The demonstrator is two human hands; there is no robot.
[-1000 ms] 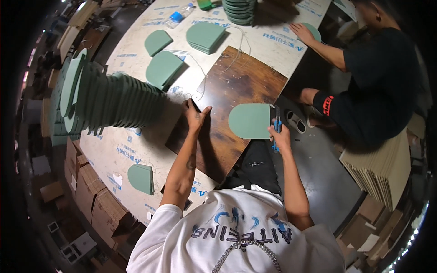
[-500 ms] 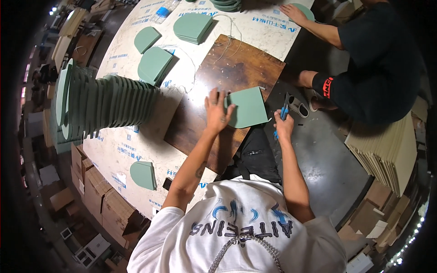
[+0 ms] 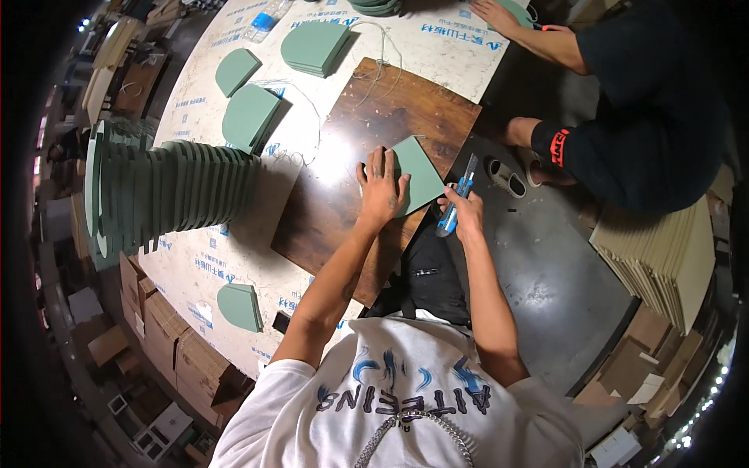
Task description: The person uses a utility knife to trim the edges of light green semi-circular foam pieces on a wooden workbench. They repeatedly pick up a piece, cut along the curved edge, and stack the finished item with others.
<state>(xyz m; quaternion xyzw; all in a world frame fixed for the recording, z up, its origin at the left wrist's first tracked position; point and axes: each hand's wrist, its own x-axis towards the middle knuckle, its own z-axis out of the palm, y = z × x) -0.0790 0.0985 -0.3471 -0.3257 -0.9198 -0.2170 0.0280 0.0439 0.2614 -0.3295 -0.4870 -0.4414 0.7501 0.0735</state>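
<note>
Trimming looks like the step in hand: the green foam piece (image 3: 417,179) lies flat on the dark wooden board (image 3: 367,156), near the board's 4 o'clock edge, and you have it pinned while the blade waits beside it. Your left hand (image 3: 381,187) is spread wide open, palm down, fingers fanned over the piece's 9 o'clock side; it presses rather than grips. Your right hand (image 3: 466,209) is curled closed around a blue utility knife (image 3: 456,204), held just off the piece's 4 o'clock corner, its tip pointing away from you toward 12 o'clock. Whether the blade touches the foam cannot be told from here.

By my judgement the next move calls for a steady downward hold with the flat hand and a cut run along the piece's edge, keeping those spread fingers clear of the blade's path.

Further out, at 9 o'clock of the board, a long leaning stack of green pieces (image 3: 168,191) rests on the white table (image 3: 234,257). More green pieces lie at 11 o'clock. At 1 o'clock another person in a dark sleeve (image 3: 624,93) works with their own hands.
</note>
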